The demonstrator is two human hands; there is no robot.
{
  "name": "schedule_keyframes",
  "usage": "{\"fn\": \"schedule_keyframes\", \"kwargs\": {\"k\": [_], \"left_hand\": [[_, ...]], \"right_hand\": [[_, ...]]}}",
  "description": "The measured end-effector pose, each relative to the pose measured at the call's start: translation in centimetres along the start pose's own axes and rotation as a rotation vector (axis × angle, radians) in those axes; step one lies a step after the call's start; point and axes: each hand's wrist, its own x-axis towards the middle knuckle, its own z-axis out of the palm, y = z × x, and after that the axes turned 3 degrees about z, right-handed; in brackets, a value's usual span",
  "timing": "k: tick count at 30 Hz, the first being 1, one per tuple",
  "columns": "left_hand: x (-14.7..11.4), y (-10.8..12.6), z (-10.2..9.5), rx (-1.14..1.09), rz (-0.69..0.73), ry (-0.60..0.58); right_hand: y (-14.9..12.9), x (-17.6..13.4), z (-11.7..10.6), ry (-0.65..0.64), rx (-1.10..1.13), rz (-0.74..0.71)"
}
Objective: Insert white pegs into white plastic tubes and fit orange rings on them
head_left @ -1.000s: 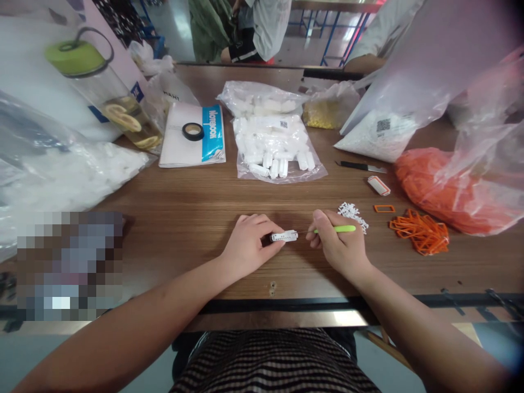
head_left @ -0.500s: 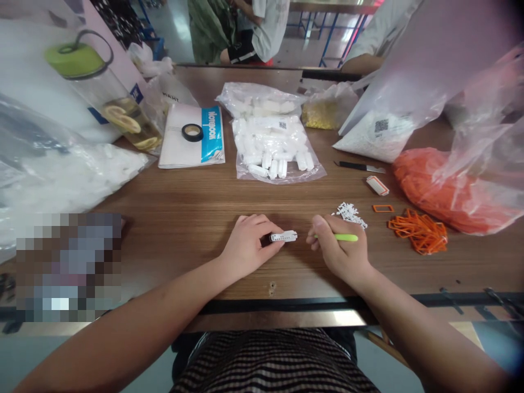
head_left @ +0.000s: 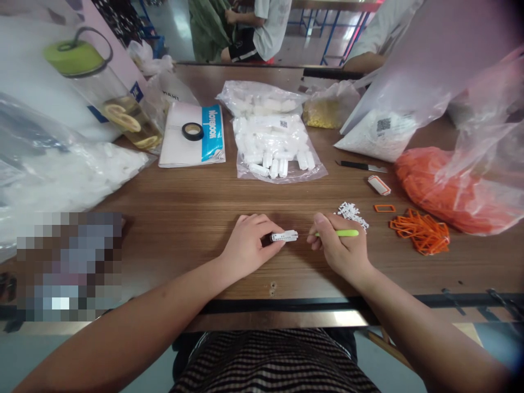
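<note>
My left hand (head_left: 249, 243) pinches a small white plastic connector housing (head_left: 285, 236) between thumb and fingers, just above the table. A row of small dark holes runs along the side facing me. My right hand (head_left: 341, 245) is closed round a thin tool with a lime-green handle (head_left: 347, 233). Its fine shaft points left and reaches the right end of the housing; whether the tip is inside I cannot tell. Just beyond my right hand lies a pile of tiny white plastic pieces (head_left: 352, 214).
Orange rectangular frames (head_left: 421, 232), a bag of orange parts (head_left: 470, 191), a white block with an orange rim (head_left: 379, 185) and a craft knife (head_left: 362, 166) lie right. Behind are a bag of white housings (head_left: 272, 144) and a notebook (head_left: 172, 139) with black tape (head_left: 192, 131). A bottle (head_left: 114, 103) leans left.
My right hand has shifted very slightly, and the tool's handle sits a little higher and more level. Its thin shaft now shows against the housing's end. My left hand keeps its hold.
</note>
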Motion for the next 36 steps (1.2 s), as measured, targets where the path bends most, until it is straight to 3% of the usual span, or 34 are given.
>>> {"fn": "schedule_keyframes", "kwargs": {"k": [7,13,20,36], "left_hand": [[0.08,0.06,-0.01,0.003,-0.003,-0.005],[0.07,0.03,0.08,0.0,-0.001,0.006],[0.09,0.12,-0.07,0.004,-0.005,0.006],[0.11,0.1,-0.05,-0.007,-0.006,0.004]], "right_hand": [[-0.28,0.48,0.05,-0.006,-0.026,0.069],[-0.22,-0.02,0.21,-0.032,-0.142,-0.044],[-0.03,-0.04,-0.21,0.021,0.049,0.056],[0.05,0.01,-0.02,-0.001,0.052,0.081]]}}
